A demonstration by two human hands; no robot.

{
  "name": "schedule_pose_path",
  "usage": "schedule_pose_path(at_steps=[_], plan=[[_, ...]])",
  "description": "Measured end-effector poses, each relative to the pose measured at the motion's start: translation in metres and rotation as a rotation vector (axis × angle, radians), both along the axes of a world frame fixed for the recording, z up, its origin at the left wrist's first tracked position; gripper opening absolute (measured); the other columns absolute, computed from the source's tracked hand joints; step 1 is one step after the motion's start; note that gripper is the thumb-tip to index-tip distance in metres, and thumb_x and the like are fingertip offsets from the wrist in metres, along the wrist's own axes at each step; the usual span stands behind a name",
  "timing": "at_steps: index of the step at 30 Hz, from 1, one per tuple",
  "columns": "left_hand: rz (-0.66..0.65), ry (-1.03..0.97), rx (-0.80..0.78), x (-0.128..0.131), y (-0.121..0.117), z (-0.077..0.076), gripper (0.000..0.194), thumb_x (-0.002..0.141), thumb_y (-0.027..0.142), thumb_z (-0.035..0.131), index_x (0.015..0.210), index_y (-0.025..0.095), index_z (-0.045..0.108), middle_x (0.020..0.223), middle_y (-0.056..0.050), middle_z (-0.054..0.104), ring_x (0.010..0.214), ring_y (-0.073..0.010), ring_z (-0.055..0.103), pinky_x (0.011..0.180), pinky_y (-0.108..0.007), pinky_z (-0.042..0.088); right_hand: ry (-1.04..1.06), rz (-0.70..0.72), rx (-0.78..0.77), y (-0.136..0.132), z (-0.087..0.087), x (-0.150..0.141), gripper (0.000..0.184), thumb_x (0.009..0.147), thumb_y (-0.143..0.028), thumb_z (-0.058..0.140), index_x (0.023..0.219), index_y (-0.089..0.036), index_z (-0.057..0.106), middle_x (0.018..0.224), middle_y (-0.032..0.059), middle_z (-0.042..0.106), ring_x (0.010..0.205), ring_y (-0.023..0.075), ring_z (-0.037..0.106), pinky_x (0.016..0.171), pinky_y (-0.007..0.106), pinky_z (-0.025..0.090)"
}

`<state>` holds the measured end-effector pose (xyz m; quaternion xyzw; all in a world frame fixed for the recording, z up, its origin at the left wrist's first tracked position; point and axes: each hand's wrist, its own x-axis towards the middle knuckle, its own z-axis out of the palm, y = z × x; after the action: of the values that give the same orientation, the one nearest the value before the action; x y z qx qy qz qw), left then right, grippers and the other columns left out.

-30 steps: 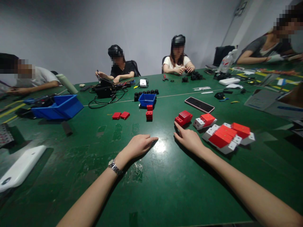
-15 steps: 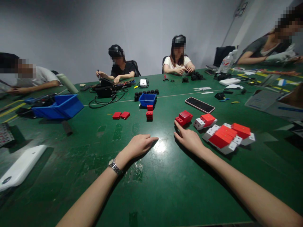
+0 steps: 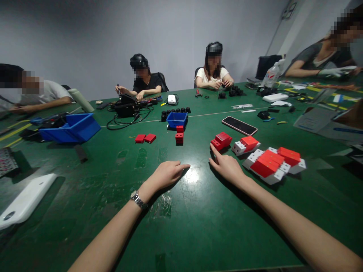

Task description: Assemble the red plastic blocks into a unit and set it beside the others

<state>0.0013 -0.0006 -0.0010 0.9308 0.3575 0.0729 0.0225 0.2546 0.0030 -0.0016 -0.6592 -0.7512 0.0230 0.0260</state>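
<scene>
tabletop: glossy, scuffed | red block: smooth plastic | watch: metal

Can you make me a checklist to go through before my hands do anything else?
1. Left hand free: ok, nothing shows in its grip.
2. Right hand touching the dark red block: cannot tell; one fingertip is right at its near corner.
3. Phone away from both hands: ok, it lies beyond that block.
4. Red-and-white blocks close to the right hand: ok, they lie to its right.
5. All red pieces together: not ok; two flat red pieces lie well off to the left.
</scene>
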Motion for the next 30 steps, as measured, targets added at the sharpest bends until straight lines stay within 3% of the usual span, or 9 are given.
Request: schedule_pose_path(at_steps=[30], plan=[[-0.007, -0.020, 0.015, -0.0002, 0.0001, -0.0008, 0.034, 0.092, 0.025, 0.037, 0.124, 0.024, 0.048, 0.078, -0.003, 0.056, 0.068, -0.0144, 0.054, 0.058, -0.024, 0.037, 0.023, -0.022, 0.001, 0.0003, -0.0007, -0.0006, 0.065, 0.090, -0.042, 0.034, 0.145, -0.016, 0.010, 0.081, 0.0103, 0.070, 0.072, 0.0250, 0.066, 0.061, 0.029, 0.042]])
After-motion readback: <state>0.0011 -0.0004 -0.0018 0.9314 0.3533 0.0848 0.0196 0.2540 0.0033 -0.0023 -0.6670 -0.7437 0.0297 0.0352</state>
